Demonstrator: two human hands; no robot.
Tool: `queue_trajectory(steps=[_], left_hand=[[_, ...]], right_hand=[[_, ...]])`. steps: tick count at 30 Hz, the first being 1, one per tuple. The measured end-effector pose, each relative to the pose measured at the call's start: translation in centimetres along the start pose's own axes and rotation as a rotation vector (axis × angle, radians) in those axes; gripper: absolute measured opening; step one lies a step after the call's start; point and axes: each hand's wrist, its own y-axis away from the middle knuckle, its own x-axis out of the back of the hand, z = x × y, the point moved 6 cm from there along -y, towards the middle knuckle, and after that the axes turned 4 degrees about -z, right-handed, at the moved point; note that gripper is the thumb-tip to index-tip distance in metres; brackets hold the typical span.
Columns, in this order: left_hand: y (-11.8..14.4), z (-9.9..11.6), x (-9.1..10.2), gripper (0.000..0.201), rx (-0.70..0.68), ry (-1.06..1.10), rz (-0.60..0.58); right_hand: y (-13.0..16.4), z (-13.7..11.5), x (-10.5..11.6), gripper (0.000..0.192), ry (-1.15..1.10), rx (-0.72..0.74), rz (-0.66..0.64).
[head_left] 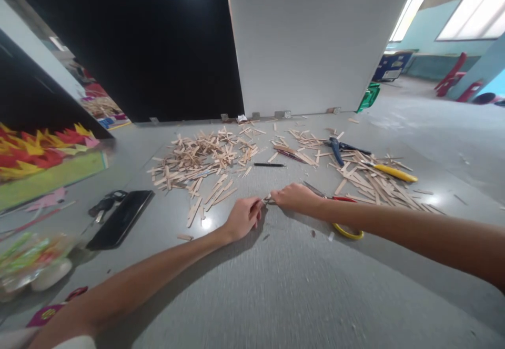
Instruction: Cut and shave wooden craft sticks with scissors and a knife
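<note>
- Left hand (242, 217) grip is pinched shut, fingertips meeting the right hand (294, 197) over the grey bench (276, 286). Right hand's grip is pinched closed too.
- Between the two grips there's one small wooden stick piece (267, 199), held at both ends just above the bench top. It's tiny and a bit blurry, so I can't tell its exact shape or whether it's one piece or two.
- Right behind the right wrist lie scissors with red and yellow handles (345, 223), partly hidden by the forearm.
- Further back, a big pile of wooden sticks (201, 160) on the left and another scatter of sticks (366, 178) on the right, both well apart from the hands.
- A black pencil (269, 165) lies between the piles, beyond the hands.
- In the right scatter: blue-handled pliers (337, 149) and a yellow-handled tool (394, 173), its head buried under sticks.
- Left side: black phone (120, 218) with keys (104, 203) just beside it.
- The far left edge is smeared; there's coloured paper (35, 152) and a plastic bag (31, 262), contents unclear.
</note>
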Motion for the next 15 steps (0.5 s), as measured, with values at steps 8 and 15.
queue_trajectory(steps=[8,15], left_hand=[[0.3,0.0,0.1,0.049,0.02,0.021,0.05],[0.7,-0.5,0.3,0.066,0.082,0.137,0.131]], right_hand=[[0.5,0.0,0.1,0.019,-0.153,-0.071,0.012],[2.4,1.7,1.2,0.032,-0.431,-0.134,0.026]])
